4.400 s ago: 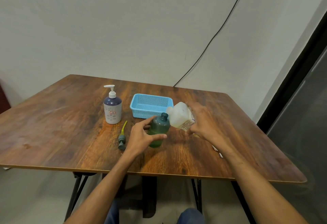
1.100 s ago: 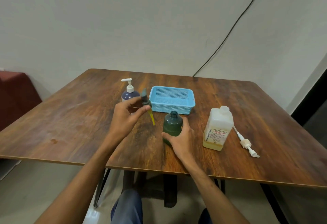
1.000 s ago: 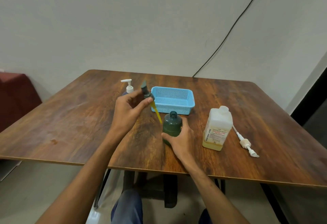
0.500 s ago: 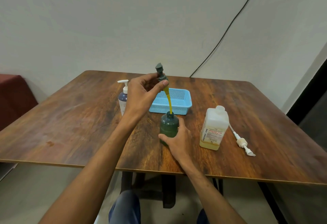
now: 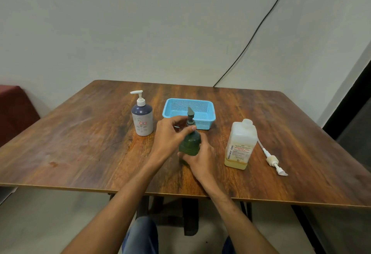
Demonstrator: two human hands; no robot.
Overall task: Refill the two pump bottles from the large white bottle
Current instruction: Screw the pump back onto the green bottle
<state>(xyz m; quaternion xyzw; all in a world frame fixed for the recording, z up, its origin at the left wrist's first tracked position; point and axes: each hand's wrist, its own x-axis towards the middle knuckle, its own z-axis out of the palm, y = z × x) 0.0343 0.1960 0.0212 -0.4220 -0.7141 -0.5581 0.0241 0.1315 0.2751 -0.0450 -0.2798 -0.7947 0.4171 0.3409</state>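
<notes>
Head: left hand (image 5: 170, 136) pinches pump (image 5: 190, 116), right hand (image 5: 201, 158) bottle (image 5: 189, 144).

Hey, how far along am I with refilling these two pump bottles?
Done, apparently: the green bottle has its dark pump seated in the neck. In hand: the left hand pinches that pump's collar while the right hand holds that bottle. Left: the navy pump bottle stands capped, and the large white bottle stands open, the white pump lying beside it.

Dark green bottle (image 5: 189, 143), pale blue mesh basket (image 5: 204, 122), brown wood-grain table (image 5: 80, 143)
</notes>
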